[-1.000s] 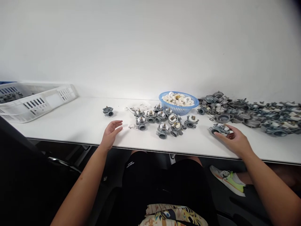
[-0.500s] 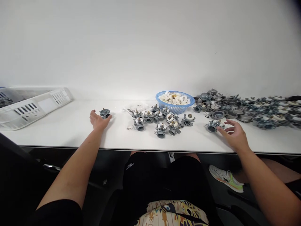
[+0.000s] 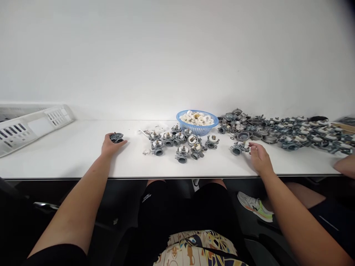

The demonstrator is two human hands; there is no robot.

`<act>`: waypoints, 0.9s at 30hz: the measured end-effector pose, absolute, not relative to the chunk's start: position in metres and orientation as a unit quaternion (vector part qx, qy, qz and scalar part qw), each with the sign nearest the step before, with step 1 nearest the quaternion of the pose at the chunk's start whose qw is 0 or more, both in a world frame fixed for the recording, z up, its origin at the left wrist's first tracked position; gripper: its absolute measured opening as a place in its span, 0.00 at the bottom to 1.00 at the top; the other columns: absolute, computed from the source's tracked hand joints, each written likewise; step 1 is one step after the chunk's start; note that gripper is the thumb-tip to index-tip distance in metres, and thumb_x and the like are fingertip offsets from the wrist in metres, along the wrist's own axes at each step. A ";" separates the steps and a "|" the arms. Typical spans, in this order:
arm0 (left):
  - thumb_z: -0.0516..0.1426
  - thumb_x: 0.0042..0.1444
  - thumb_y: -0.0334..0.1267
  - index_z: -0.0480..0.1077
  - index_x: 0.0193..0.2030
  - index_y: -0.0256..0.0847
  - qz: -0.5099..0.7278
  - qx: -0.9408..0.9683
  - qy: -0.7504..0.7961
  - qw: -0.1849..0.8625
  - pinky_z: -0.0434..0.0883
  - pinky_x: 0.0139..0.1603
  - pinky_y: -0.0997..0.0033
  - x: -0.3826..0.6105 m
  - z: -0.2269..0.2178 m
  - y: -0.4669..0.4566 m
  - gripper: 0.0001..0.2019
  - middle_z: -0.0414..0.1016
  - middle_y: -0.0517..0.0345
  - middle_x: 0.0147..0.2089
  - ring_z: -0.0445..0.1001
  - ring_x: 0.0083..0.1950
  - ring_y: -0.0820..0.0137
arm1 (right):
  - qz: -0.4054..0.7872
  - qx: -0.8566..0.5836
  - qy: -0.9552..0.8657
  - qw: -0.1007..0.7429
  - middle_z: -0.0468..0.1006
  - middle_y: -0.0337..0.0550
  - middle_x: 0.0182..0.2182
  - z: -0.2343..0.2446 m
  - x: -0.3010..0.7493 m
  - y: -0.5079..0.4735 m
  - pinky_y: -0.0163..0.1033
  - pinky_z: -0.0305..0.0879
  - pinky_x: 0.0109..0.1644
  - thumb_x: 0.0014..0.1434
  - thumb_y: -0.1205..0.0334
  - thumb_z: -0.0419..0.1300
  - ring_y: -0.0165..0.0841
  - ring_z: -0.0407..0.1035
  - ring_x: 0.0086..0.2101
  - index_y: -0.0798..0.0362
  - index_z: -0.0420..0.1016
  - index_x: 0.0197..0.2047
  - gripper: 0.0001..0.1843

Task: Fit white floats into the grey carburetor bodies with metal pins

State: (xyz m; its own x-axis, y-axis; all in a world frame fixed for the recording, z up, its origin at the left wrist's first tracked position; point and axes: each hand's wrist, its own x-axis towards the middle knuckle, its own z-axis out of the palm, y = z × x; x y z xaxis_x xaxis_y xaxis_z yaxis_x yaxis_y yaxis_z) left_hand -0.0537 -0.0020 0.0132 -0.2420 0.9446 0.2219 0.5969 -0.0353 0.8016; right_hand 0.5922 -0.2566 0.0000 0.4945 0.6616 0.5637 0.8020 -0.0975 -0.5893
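Observation:
Toward the left of the table, my left hand (image 3: 111, 146) closes around a grey metal carburetor body (image 3: 117, 138), fingers behind it and thumb along its near side. My right hand (image 3: 260, 158) is just right of another carburetor with a white float (image 3: 239, 148), its fingers loosely bent and apart, holding nothing. Whether the fingertips still touch that carburetor I cannot tell. Between my hands stands a group of several carburetors (image 3: 182, 154) with white floats and brass parts on top. A loose white float (image 3: 146, 152) lies at the group's left.
Behind the group is a blue basket (image 3: 197, 129) of white floats. A large pile of carburetor parts (image 3: 288, 140) spreads along the right. A small black ring (image 3: 232, 138) lies near it. At far left is a white slotted crate (image 3: 33, 127). Another person's arm (image 3: 344, 166) appears at the right edge.
My left hand has closed on its carburetor and brought it slightly nearer. My right hand has drawn away rightward from its carburetor, which stays put. The view has turned a little right.

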 end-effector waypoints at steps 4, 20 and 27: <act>0.72 0.36 0.58 0.61 0.59 0.46 0.416 0.612 0.637 0.215 0.69 0.59 0.40 -0.051 0.010 -0.013 0.44 0.72 0.37 0.61 0.73 0.59 0.43 | -0.090 -0.732 -0.491 0.463 0.75 0.58 0.51 -0.004 0.596 -0.256 0.52 0.68 0.49 0.69 0.38 0.43 0.42 0.71 0.39 0.54 0.71 0.55 0.31; 0.72 0.36 0.58 0.66 0.57 0.45 0.387 0.695 0.539 0.277 0.73 0.55 0.53 -0.035 0.003 -0.037 0.42 0.77 0.43 0.57 0.77 0.54 0.52 | -0.055 -0.750 -0.436 0.495 0.77 0.56 0.51 0.003 0.588 -0.259 0.45 0.66 0.45 0.71 0.41 0.38 0.38 0.69 0.35 0.53 0.73 0.53 0.31; 0.70 0.41 0.59 0.65 0.60 0.44 0.382 0.717 0.521 0.263 0.69 0.62 0.52 -0.024 0.002 -0.055 0.41 0.73 0.44 0.60 0.73 0.61 0.51 | -0.028 -0.756 -0.409 0.511 0.77 0.57 0.50 -0.003 0.596 -0.255 0.44 0.66 0.41 0.71 0.39 0.37 0.36 0.68 0.34 0.56 0.72 0.54 0.35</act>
